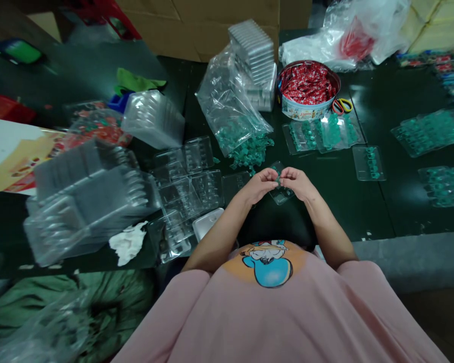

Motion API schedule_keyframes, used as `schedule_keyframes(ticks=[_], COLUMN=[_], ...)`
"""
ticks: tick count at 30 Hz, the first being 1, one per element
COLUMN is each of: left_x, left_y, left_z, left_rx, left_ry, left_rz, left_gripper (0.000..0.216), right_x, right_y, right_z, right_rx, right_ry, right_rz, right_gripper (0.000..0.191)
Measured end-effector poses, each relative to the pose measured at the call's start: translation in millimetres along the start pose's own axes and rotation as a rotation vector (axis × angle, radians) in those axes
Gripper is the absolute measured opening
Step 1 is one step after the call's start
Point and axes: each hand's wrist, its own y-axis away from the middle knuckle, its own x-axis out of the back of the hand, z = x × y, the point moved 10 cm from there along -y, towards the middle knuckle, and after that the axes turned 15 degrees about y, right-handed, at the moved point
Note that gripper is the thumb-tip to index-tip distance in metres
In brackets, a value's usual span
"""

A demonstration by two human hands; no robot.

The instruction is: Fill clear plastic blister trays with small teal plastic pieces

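My left hand (263,183) and my right hand (294,180) meet over a clear plastic blister tray (281,197) at the table's near edge. Fingertips of both hands pinch a small green plastic piece (278,181), mostly covered by the fingers. Just beyond my left hand, a heap of loose green pieces (247,151) spills from a clear plastic bag (230,96). To the right of my hands lies a blister tray with a row of green pieces (370,163). More filled trays (321,133) overlap behind it.
Stacked clear trays (91,186) fill the left, with single trays (189,194) spread beside them. A round tin (306,108) of red packets and scissors (341,105) stand at the back. Filled trays (431,131) lie far right. A crumpled tissue (128,244) is near the front edge.
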Motion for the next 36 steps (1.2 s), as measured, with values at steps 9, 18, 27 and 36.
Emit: schedule_keyframes(ticks=[9,18,27,36], left_x=[10.2,14.5,7.9,-19.4], left_y=[-3.2,-11.8,-12.5,-7.8], left_z=[-3.6,2.2,9.6,48.0], left_rx=[0.044,-0.053,-0.154,-0.43], left_ry=[0.082,0.059,-0.098,-0.695], left_rz=[0.086,0.17,0.147,0.149], left_gripper=[0.039,0.032,0.036,0.02], right_x=[2.9,19.4,25.4,30.0], right_y=[-0.9,-0.9,-2.9,-4.3], right_z=[-0.6,8.1,22.9,17.8], right_rx=[0.013,-0.049,-0.125,-0.115], right_ry=[0.013,-0.044,-0.081,-0.075], right_rz=[0.079,0.198,0.276,0.287], right_gripper=[0.027,0.027,0.024,0.031])
